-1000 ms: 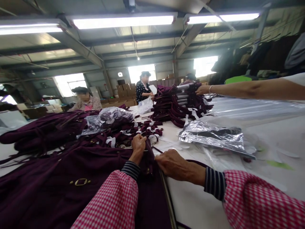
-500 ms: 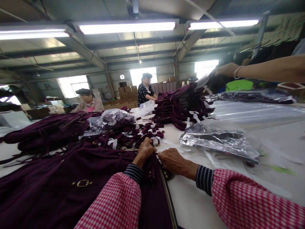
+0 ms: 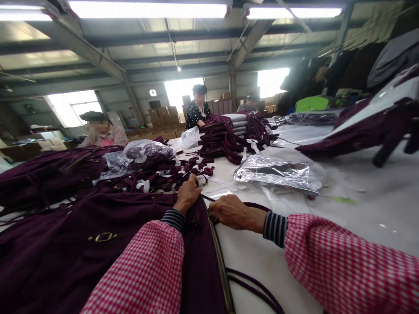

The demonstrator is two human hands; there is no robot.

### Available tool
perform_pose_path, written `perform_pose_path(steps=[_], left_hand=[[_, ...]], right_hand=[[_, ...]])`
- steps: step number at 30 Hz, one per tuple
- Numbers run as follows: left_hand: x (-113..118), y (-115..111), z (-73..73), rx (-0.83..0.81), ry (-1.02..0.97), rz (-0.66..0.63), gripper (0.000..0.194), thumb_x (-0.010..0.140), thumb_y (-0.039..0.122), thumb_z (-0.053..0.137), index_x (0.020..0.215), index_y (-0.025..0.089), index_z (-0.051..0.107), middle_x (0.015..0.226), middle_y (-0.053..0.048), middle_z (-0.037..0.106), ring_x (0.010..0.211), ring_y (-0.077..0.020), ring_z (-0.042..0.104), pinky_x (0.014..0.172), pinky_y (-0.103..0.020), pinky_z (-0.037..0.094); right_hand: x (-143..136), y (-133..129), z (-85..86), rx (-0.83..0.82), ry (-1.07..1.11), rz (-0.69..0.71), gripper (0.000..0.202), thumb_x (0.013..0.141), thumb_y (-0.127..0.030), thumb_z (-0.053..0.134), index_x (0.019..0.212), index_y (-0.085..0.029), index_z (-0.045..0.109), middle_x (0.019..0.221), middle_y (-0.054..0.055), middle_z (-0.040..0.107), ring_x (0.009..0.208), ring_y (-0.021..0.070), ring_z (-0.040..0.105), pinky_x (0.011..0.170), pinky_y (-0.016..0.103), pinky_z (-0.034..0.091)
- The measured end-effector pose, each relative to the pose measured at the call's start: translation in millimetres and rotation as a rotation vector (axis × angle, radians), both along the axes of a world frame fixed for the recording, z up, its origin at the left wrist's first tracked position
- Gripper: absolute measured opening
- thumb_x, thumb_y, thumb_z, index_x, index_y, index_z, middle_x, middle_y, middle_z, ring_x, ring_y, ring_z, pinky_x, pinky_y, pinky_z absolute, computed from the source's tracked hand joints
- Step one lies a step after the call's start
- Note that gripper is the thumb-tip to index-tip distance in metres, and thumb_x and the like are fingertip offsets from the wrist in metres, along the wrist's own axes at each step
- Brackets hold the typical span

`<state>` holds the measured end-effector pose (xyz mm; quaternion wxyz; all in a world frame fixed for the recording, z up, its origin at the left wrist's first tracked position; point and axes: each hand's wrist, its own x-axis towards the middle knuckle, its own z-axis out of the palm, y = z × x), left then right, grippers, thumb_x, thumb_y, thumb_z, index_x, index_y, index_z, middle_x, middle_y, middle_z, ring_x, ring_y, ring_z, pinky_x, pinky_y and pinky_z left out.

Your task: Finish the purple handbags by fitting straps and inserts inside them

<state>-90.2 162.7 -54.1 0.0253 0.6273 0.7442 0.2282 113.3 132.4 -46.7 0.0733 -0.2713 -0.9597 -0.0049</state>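
A large purple fabric piece [image 3: 124, 261] lies spread before me, with a gold-coloured buckle [image 3: 104, 237] and a metal zipper [image 3: 220, 257] down its right edge. I cannot tell whether it is a garment or a bag. My left hand [image 3: 189, 192] is closed on its top right corner. Just right of the zipper edge, my right hand [image 3: 231, 211] is closed, fingertips at the edge beside a purple cord; its exact hold is hidden. More purple cord [image 3: 255, 283] lies looped on the white table [image 3: 262, 257].
Beyond my hands lie small purple pieces with white tags [image 3: 163, 174] and a stack of folded purple items [image 3: 222, 135]. Clear plastic bags [image 3: 278, 170] lie right of the stack. Purple items [image 3: 49, 170] are piled left. Another purple item [image 3: 369, 126] is raised at right. Co-workers [image 3: 198, 109] are behind.
The co-worker's arm at the right has left the view, and a purple item now shows there. Purple cord now lies right of the zipper. My view has shifted slightly; my hands stay at the edge.
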Motion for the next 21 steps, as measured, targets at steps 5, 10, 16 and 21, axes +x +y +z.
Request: perform_pose_path(steps=[5, 10, 16, 21], left_hand=[[12.7, -54.4, 21.6, -0.017, 0.231, -0.306, 0.022, 0.088, 0.015, 0.056, 0.110, 0.022, 0.057, 0.118, -0.008, 0.058, 0.115, -0.0265, 0.049, 0.093, -0.036, 0.042], [29.9, -135.0, 38.0, -0.186, 0.376, -0.817, 0.037, 0.082, 0.003, 0.051, 0.108, 0.029, 0.062, 0.115, 0.000, 0.065, 0.108, -0.0200, 0.053, 0.089, -0.031, 0.039], [45.1, -180.2, 54.3, -0.239, 0.590, -0.968, 0.055, 0.074, 0.003, 0.061, 0.124, 0.025, 0.051, 0.126, -0.005, 0.061, 0.110, -0.0241, 0.052, 0.080, -0.034, 0.038], [58.6, -215.1, 55.4, -0.227, 0.551, -0.989, 0.033, 0.081, 0.016, 0.064, 0.110, 0.023, 0.050, 0.111, -0.004, 0.064, 0.102, -0.0232, 0.053, 0.075, -0.036, 0.036]], right_hand=[[43.6, -44.7, 17.8, -0.187, 0.234, 0.061, 0.019, 0.099, -0.022, 0.054, 0.115, -0.020, 0.062, 0.109, 0.005, 0.064, 0.090, 0.0175, 0.063, 0.077, 0.028, 0.041], [97.1, -116.8, 32.0, -0.556, 0.180, 0.248, 0.016, 0.102, -0.033, 0.056, 0.093, -0.022, 0.065, 0.094, -0.001, 0.063, 0.089, 0.0148, 0.060, 0.080, 0.026, 0.044], [124.4, -169.2, -3.2, -0.311, 0.134, 0.215, 0.013, 0.101, -0.026, 0.052, 0.108, -0.026, 0.062, 0.112, 0.009, 0.064, 0.107, 0.0242, 0.058, 0.093, 0.036, 0.045], [147.1, -184.7, -14.1, -0.220, 0.111, 0.203, 0.025, 0.092, -0.017, 0.051, 0.108, -0.030, 0.066, 0.097, 0.012, 0.067, 0.084, 0.0250, 0.063, 0.072, 0.036, 0.047]])
